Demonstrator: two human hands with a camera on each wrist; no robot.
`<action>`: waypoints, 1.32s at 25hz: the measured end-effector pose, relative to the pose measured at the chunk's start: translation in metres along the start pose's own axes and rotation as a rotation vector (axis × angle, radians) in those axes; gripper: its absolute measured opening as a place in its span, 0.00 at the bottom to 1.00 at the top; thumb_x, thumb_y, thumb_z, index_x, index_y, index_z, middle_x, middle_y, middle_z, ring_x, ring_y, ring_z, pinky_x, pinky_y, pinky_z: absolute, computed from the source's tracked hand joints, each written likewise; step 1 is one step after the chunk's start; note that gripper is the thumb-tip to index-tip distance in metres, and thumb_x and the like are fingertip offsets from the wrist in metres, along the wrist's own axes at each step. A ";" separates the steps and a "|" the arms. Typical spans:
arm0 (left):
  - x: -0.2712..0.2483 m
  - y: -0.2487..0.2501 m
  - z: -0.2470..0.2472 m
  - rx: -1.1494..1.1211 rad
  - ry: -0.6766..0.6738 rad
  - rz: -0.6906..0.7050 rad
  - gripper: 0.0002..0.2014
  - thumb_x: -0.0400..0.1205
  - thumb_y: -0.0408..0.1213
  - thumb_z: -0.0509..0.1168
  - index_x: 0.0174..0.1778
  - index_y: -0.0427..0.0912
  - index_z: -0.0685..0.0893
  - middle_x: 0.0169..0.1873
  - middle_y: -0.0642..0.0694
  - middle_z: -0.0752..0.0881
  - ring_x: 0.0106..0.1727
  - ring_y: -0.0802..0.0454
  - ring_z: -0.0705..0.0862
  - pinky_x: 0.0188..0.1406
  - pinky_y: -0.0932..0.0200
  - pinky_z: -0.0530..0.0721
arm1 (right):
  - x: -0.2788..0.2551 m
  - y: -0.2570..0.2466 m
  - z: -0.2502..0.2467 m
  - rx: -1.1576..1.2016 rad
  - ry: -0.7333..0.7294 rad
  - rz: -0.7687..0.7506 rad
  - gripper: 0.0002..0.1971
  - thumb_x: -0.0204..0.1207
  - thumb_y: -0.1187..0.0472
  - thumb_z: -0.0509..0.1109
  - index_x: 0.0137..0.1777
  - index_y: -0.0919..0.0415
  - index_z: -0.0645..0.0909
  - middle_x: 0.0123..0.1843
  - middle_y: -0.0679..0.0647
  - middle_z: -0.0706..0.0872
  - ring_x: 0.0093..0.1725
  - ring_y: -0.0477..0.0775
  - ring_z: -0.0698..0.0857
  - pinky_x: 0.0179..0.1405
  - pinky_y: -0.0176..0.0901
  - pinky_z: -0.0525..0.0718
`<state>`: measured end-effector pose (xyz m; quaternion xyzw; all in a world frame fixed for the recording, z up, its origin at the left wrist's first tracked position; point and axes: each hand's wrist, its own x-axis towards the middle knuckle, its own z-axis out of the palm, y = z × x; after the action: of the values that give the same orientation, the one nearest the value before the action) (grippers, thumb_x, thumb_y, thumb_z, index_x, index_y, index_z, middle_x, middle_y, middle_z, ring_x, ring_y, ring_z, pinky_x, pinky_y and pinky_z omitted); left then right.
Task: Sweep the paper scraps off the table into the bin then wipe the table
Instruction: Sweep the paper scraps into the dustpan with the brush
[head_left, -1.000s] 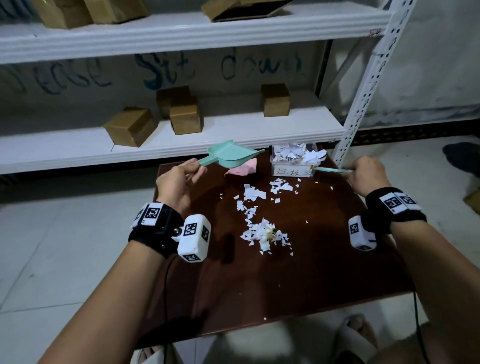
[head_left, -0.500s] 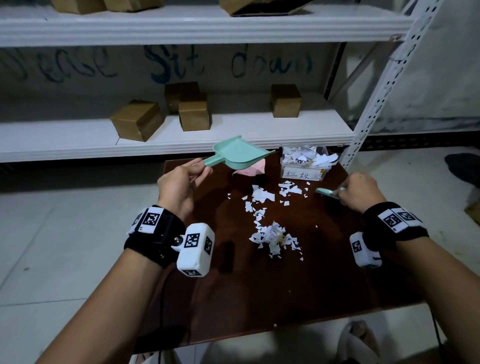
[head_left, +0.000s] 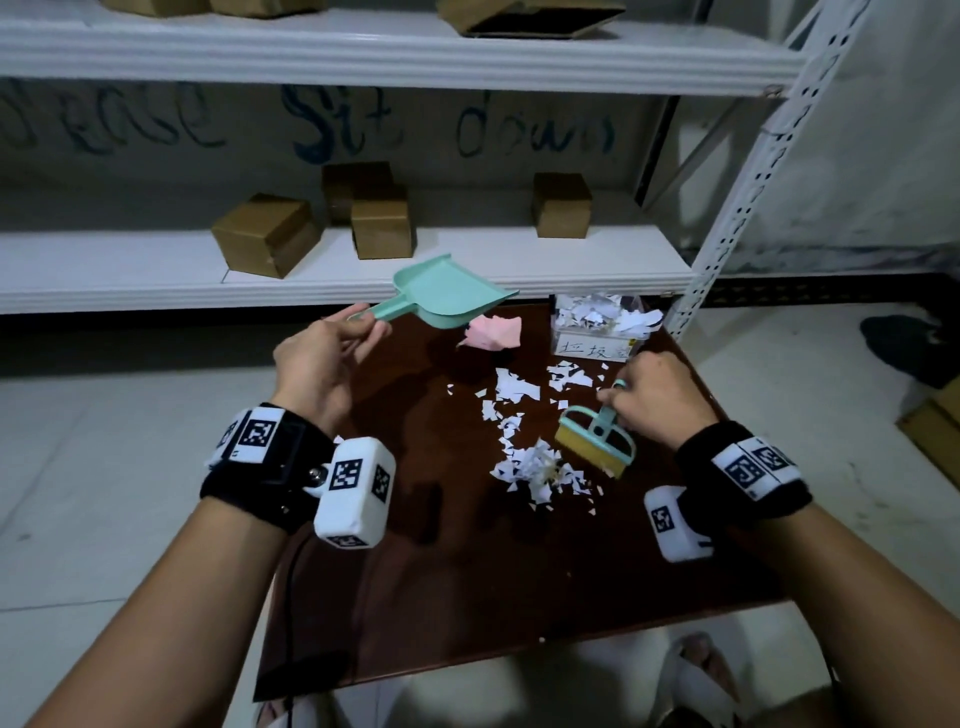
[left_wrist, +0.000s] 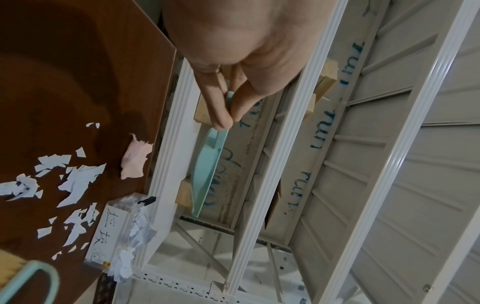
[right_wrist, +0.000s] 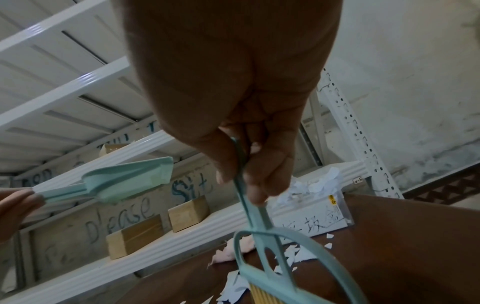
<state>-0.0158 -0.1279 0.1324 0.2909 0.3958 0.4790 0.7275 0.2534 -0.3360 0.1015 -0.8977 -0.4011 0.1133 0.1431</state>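
Storeroom: metal shelving (head_left: 363, 52) holding cardboard boxes (head_left: 267, 241).

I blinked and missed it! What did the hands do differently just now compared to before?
The right hand carried the small mint-green brush with tan bristles from beside the clear plastic bin in to the pile of white paper scraps. The left hand still holds the mint-green plastic dustpan raised; the pink crumpled cloth stayed put.

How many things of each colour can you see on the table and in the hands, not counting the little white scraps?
Mint green: 2, the dustpan and the brush.
Pink: 1, the crumpled cloth.
Clear: 1, the bin stuffed with paper.
Total: 4.
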 end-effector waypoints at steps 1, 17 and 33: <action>-0.001 0.002 -0.001 -0.006 -0.003 0.002 0.14 0.79 0.16 0.64 0.60 0.23 0.85 0.50 0.31 0.89 0.39 0.44 0.93 0.46 0.64 0.90 | -0.001 0.001 -0.005 -0.015 0.057 -0.006 0.18 0.81 0.48 0.76 0.40 0.63 0.89 0.36 0.58 0.90 0.35 0.56 0.89 0.38 0.47 0.88; 0.004 0.040 -0.024 -0.074 0.008 0.021 0.14 0.80 0.17 0.65 0.63 0.23 0.84 0.57 0.31 0.88 0.43 0.44 0.94 0.45 0.65 0.89 | 0.008 -0.095 0.073 1.101 -0.128 0.151 0.13 0.86 0.63 0.72 0.48 0.77 0.85 0.26 0.63 0.85 0.15 0.48 0.79 0.13 0.33 0.73; 0.021 0.060 -0.049 -0.083 0.000 -0.007 0.15 0.82 0.19 0.63 0.65 0.24 0.83 0.61 0.31 0.87 0.46 0.44 0.93 0.49 0.65 0.90 | 0.011 -0.190 0.156 0.654 -0.141 0.117 0.20 0.84 0.52 0.68 0.35 0.63 0.89 0.24 0.51 0.90 0.21 0.49 0.88 0.37 0.45 0.93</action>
<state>-0.0811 -0.0835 0.1489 0.2591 0.3766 0.4926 0.7406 0.0801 -0.1805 0.0213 -0.8157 -0.3000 0.3056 0.3888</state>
